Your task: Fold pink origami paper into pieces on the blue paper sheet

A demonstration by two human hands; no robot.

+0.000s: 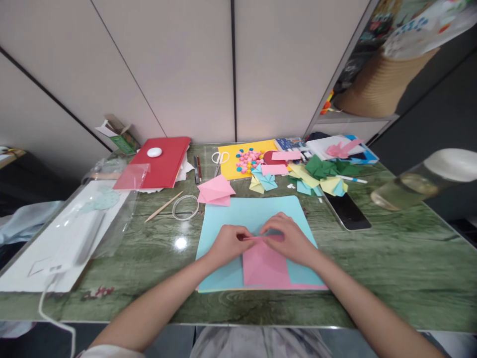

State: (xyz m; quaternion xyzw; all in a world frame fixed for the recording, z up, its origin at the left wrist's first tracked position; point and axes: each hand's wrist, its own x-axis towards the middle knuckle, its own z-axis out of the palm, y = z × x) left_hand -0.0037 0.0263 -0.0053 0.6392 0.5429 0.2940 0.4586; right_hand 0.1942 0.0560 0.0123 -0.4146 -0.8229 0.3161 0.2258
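A square of pink paper (pixel 265 266) lies over a light blue sheet (pixel 219 263) on the table. My left hand (pixel 231 243) pinches its top edge from the left. My right hand (pixel 288 237) grips the same edge from the right, thumb and fingers close together. Between the fingertips the edge looks slightly raised or folded; the fingers partly cover it. Just beyond the blue sheet's upper left corner sit more pink paper pieces (pixel 216 190). Folded blue and yellow paper pieces (pixel 265 178) lie past its upper edge.
Behind are scissors (pixel 219 159), a yellow sheet (pixel 228 171) with small coloured balls, and a red folder (pixel 164 164). A wooden stick (pixel 164 206) and clear ring (pixel 185 208) lie left. A phone (pixel 348 211) and a lidded clear container (pixel 406 186) stand right.
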